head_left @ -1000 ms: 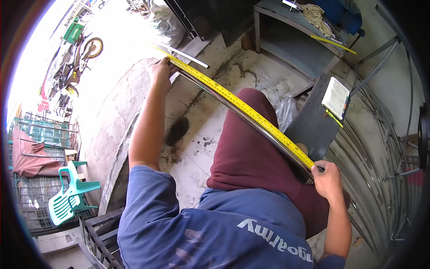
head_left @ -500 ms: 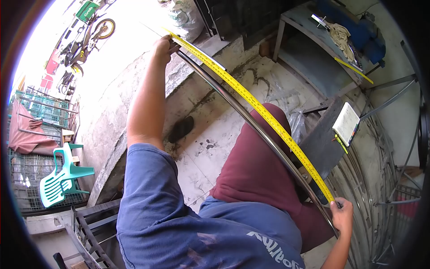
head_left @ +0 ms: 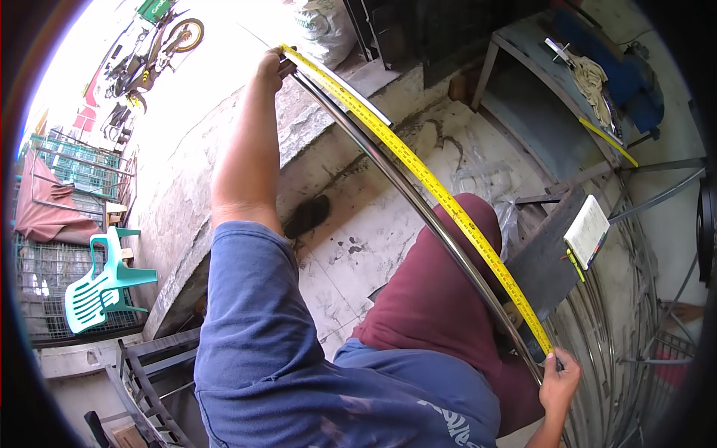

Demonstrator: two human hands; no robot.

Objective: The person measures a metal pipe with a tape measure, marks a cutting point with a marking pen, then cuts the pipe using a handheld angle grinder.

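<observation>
A yellow measuring tape point(head_left: 448, 200) stretches in a long line across the view. My left hand point(head_left: 276, 69) grips its far end at the upper left, fingers closed around the tape and the tube end. Beneath the tape, nearly parallel to it, runs a shiny metal tube point(head_left: 407, 190) that passes over my knee in maroon trousers point(head_left: 433, 291). At the lower right, my right hand point(head_left: 560, 379) pinches the tape's near end between thumb and fingers, close beside the tube. A small dark piece shows at those fingers, too small to name.
An open notebook point(head_left: 587, 231) with pens lies on a dark board point(head_left: 549, 257) at right. Behind it stands a metal bench point(head_left: 523, 112) with a cloth point(head_left: 590, 81). Several long metal tubes point(head_left: 597, 313) lie at right. A green plastic chair point(head_left: 112, 280) and parked motorcycle point(head_left: 153, 60) are at left.
My view has shifted, so the bench, notebook and floor appear lower and farther right. My right hand sits slightly lower and left in view. Both hands keep hold of the tape.
</observation>
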